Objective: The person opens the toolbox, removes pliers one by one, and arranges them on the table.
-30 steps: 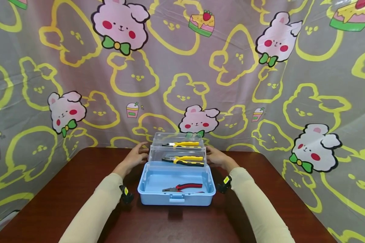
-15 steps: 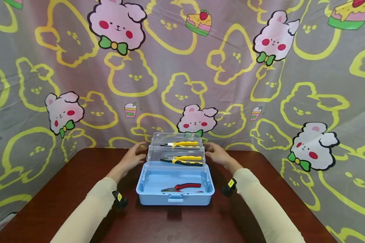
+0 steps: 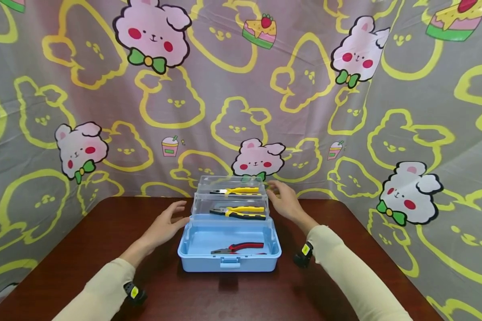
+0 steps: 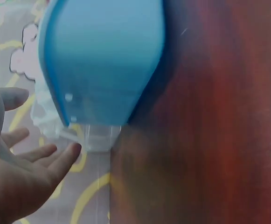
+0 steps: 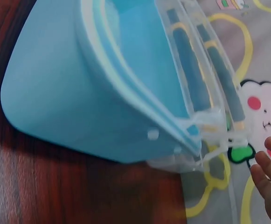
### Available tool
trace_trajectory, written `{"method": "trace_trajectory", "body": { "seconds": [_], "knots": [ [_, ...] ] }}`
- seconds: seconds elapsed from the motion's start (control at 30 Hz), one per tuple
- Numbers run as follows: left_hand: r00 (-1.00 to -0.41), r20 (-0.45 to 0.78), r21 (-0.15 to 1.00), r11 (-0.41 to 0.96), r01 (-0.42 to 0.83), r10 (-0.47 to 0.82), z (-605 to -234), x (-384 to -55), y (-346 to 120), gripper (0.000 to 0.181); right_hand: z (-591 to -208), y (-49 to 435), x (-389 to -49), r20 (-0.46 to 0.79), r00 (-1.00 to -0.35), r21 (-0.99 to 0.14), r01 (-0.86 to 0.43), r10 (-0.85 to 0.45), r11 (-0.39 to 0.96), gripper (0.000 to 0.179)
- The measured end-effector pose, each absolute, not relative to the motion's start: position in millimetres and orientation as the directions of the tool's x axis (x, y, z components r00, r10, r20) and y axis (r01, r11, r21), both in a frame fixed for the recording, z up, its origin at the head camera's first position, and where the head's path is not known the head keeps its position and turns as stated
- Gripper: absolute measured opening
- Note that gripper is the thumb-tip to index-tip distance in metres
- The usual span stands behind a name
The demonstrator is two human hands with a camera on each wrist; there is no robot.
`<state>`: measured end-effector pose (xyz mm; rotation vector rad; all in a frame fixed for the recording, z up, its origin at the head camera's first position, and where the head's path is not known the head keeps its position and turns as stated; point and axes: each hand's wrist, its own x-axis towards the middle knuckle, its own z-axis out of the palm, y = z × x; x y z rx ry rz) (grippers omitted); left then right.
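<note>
An open light-blue toolbox [image 3: 230, 265] stands on the table, its two clear trays [image 3: 197, 205] raised in steps at the back. Yellow-and-black pliers lie in each tray, the upper pliers [image 3: 245, 190] and the lower pliers [image 3: 241, 209]. In the blue bottom are red-and-black pliers [image 3: 245, 245], partly hidden by the front wall. My left hand [image 3: 160, 229] is just left of the box, fingers spread and holding nothing, as the left wrist view also shows. Beside the trays' right end is my right hand [image 3: 285, 203], fingers loosely bent; the right wrist view shows them apart from the trays.
The dark red-brown table [image 3: 249, 298] extends around the box. Right behind it hangs a grey curtain [image 3: 209, 120] with a printed rabbit pattern. The toolbox latch [image 3: 230, 263] faces the front edge.
My left hand has moved away from the trays' left side, toward the front and left. The right hand stays by the trays' right side, shifting only slightly. The toolbox and pliers stay put.
</note>
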<state>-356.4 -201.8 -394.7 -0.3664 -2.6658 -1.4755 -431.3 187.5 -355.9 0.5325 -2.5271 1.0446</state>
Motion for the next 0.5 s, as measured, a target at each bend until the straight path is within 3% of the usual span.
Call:
{"method": "trace_trajectory", "body": {
  "seconds": [0.17,0.5],
  "knots": [
    [-0.965,0.195,0.794,0.549,0.261,0.177,-394.9,-333.4,-198.6,0.072,-349.3,175.1,-426.8,0.507,-0.821,-0.563,-0.546,-0.262,0.620,0.039],
    [-0.962,0.140,0.794,0.553,0.251,0.236,-392.7,-303.2,-188.1,0.112,-348.3,155.2,-426.1,0.503,-0.763,-0.485,-0.638,-0.406,0.598,0.045]
  ]
}}
